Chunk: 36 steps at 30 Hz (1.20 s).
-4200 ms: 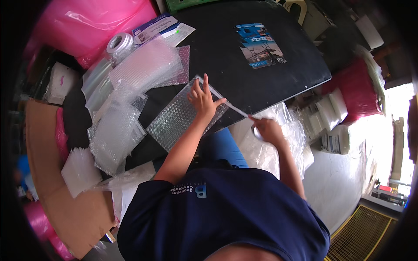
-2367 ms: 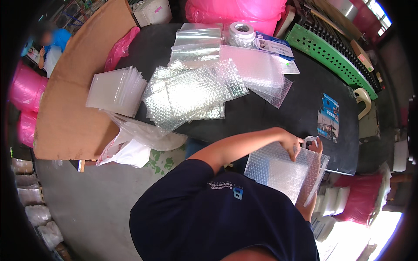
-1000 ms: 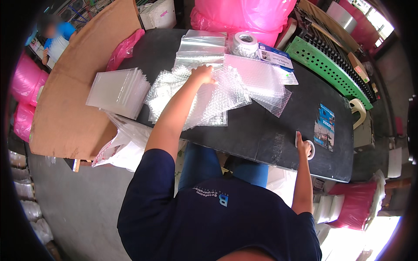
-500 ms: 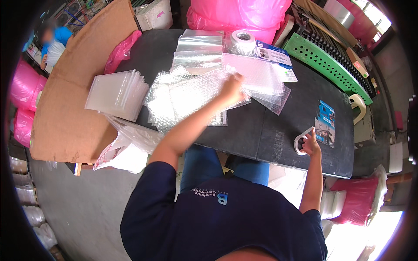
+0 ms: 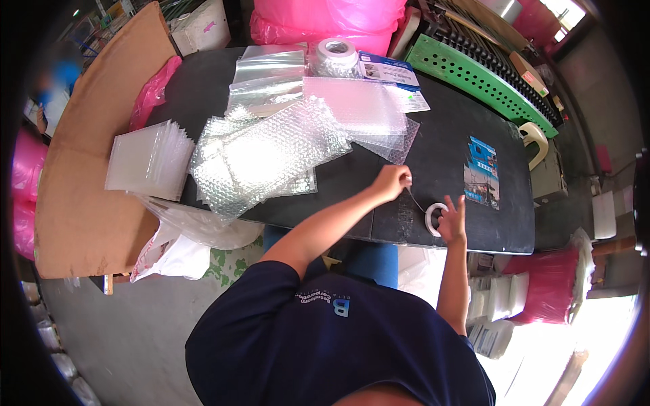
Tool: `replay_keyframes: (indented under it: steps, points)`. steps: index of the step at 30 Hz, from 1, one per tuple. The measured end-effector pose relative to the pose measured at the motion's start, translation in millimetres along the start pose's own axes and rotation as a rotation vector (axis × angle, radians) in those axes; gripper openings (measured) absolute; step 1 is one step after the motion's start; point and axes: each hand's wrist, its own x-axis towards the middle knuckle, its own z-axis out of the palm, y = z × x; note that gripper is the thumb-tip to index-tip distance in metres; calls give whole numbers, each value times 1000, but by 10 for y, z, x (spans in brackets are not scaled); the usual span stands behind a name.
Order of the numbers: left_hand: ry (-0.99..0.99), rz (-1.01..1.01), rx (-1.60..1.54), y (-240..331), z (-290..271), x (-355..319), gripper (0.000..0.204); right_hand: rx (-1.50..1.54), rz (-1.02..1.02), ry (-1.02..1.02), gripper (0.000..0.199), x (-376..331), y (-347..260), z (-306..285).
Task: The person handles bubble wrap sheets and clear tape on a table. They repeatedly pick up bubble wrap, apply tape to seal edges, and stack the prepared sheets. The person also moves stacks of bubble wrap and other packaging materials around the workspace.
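Observation:
My left hand point(image 5: 391, 183) is above the dark table, its fingers pinched on the free end of a thin strip of tape. That strip slants down to a white roll of tape point(image 5: 430, 220) near the table's front edge. My right hand point(image 5: 454, 222) holds the roll at its side, with some fingers raised and spread. Silvery bubble-wrap sheets point(image 5: 271, 152) lie overlapping to the left of my hands. Behind them are a stack of pinkish bubble-wrap pouches point(image 5: 355, 105) and flat clear plastic sheets point(image 5: 267, 74).
A stack of translucent pouches point(image 5: 149, 159) sits at the left, beside a brown board point(image 5: 88, 183). Larger tape rolls point(image 5: 336, 57) stand at the back. A green perforated rail point(image 5: 474, 84) borders the far right. A blue printed sheet point(image 5: 482, 172) lies right of my hands.
My left hand has moved right from the bubble-wrap sheets to near the tape roll and now pulls a strip from it. My right hand's fingers have spread. The view has shifted.

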Motion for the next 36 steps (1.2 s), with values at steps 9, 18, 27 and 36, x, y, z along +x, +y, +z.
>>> replay_keyframes:
  steps: [9, 18, 27, 36]
  points:
    - [-403, -218, 627, 211, -968, 1031, 82, -1343, -759, 576, 39, 89, 507, -334]
    - [-144, -5, 1290, -406, -1089, 1170, 24, -1307, -784, 876, 18, -46, 480, -442]
    - [824, 383, 835, 432, -1528, 1489, 15, -218, -958, 1015, 19, -454, 549, -1246]
    - [-86, 1041, 981, 1467, 264, 216, 19, 171, -1077, 1045, 11, -1364, 268, -1331]
